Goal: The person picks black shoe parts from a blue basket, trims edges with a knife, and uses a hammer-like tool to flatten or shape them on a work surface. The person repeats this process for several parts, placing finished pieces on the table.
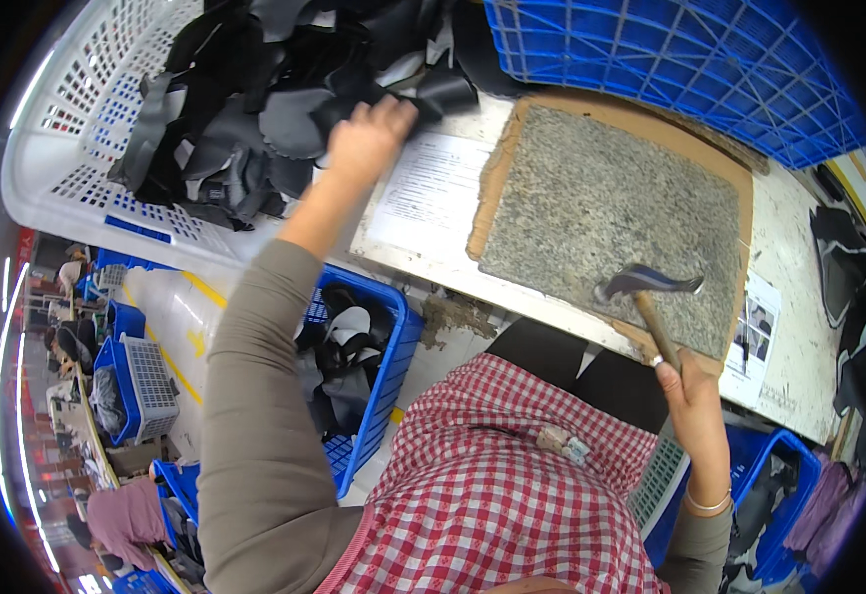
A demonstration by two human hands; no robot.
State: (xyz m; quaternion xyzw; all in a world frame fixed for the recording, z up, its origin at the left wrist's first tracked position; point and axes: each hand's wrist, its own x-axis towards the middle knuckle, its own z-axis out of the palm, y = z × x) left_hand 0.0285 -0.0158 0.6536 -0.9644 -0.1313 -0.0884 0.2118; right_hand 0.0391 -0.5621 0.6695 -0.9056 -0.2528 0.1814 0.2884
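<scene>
My right hand (693, 396) is closed around the wooden handle of a cobbler's hammer (656, 327). The hammer's curved metal head lies over the near right part of a speckled grey stone slab (601, 198). Out to the left, my left hand (366, 147) is slightly blurred. Its fingers are curled on a black leather-like piece (418, 111) at the edge of a heap of similar black and grey cut pieces (225, 129). That heap fills a white perforated basket (87, 163). My fingertips are partly hidden against the dark material.
Under the slab is torn cardboard (492, 198) on a white worktable (433, 262). A printed sheet (423, 188) lies left of it, another (755, 337) right. A blue crate (671, 69) stands behind. Below are a blue crate of pieces (384, 396) and another crate (799, 495).
</scene>
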